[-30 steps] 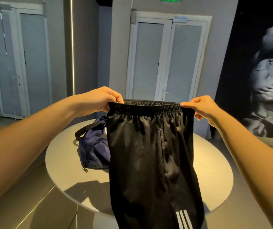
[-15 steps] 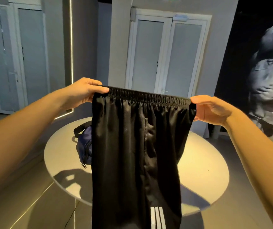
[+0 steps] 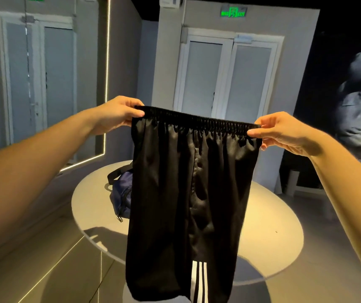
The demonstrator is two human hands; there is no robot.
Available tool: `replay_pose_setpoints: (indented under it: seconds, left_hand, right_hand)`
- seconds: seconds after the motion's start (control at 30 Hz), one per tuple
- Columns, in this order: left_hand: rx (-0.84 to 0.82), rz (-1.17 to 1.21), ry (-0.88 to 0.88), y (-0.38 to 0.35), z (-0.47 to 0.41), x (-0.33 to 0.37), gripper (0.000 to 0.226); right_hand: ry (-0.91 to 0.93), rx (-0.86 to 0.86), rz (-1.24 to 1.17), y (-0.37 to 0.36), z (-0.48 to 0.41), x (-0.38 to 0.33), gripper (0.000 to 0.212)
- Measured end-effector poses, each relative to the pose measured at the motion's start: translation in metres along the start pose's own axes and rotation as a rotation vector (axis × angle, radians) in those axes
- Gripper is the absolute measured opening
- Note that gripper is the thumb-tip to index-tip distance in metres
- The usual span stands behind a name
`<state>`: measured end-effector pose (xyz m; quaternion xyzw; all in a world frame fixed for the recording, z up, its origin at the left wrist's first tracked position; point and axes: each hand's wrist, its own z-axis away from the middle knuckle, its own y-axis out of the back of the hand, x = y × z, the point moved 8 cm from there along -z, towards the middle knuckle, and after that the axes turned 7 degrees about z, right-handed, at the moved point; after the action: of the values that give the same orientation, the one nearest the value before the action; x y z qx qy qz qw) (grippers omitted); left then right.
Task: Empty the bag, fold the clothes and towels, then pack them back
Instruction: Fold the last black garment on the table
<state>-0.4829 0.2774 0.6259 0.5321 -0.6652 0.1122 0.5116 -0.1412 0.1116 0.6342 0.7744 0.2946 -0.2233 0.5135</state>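
A pair of black shorts (image 3: 186, 193) with three white stripes near the hem hangs in the air in front of me. My left hand (image 3: 116, 114) pinches the left end of the elastic waistband. My right hand (image 3: 282, 133) pinches the right end, so the waistband is stretched flat between them. Behind the shorts, a dark blue bag (image 3: 121, 193) with a black strap lies on the round white table (image 3: 273, 226); most of the bag is hidden by the shorts.
The table stands on a single pedestal with floor all round it. White double doors (image 3: 227, 79) are on the far wall under a green exit sign, and another door is at the left. A large dark wall picture (image 3: 358, 110) fills the right side.
The waistband was pulled wider and flatter between my hands, and the shorts now hang a little higher and further over the table. The view has tilted up.
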Motion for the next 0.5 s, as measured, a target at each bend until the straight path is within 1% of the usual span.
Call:
replay_pose_setpoints:
  seconds: [0.03, 0.1, 0.17, 0.2, 0.23, 0.27, 0.3, 0.33, 0.37, 0.4, 0.43, 0.5]
  left_hand:
    - [0.018, 0.064, 0.003, 0.000, 0.003, 0.006, 0.021]
    - [0.062, 0.202, -0.012, 0.000, 0.006, 0.017, 0.026]
    - [0.073, 0.340, -0.021, 0.000, 0.012, 0.027, 0.025]
    - [0.070, 0.420, -0.020, -0.001, 0.015, 0.032, 0.022]
    - [0.060, 0.495, -0.019, -0.003, 0.017, 0.037, 0.017]
    - [0.036, 0.551, -0.022, -0.007, 0.018, 0.043, 0.011]
    - [0.023, 0.565, -0.020, -0.010, 0.017, 0.048, 0.009]
    - [0.033, 0.548, -0.013, -0.013, 0.017, 0.052, 0.011]
    - [0.053, 0.520, -0.007, -0.015, 0.016, 0.056, 0.013]
    - [0.077, 0.508, -0.002, -0.017, 0.014, 0.057, 0.016]
    - [0.100, 0.511, 0.002, -0.018, 0.013, 0.057, 0.019]
    - [0.126, 0.526, 0.006, -0.018, 0.012, 0.055, 0.021]
  right_hand:
    - [-0.004, -0.011, 0.015, 0.002, 0.003, -0.005, 0.042]
    - [0.034, -0.033, -0.028, 0.005, 0.013, -0.020, 0.033]
    - [0.143, -0.074, -0.223, 0.009, 0.026, -0.042, 0.016]
    - [0.194, -0.095, -0.337, 0.011, 0.032, -0.052, 0.011]
    - [0.210, -0.085, -0.372, 0.016, 0.034, -0.057, 0.011]
    - [0.188, -0.037, -0.297, 0.019, 0.032, -0.057, 0.016]
    - [0.152, 0.031, -0.136, 0.021, 0.028, -0.055, 0.026]
    - [0.119, 0.110, 0.032, 0.025, 0.025, -0.052, 0.035]
    - [0.107, 0.178, 0.142, 0.029, 0.024, -0.049, 0.040]
    - [0.110, 0.234, 0.161, 0.033, 0.024, -0.048, 0.042]
    - [0.120, 0.278, 0.117, 0.038, 0.027, -0.048, 0.042]
    - [0.139, 0.274, -0.033, 0.044, 0.034, -0.048, 0.038]
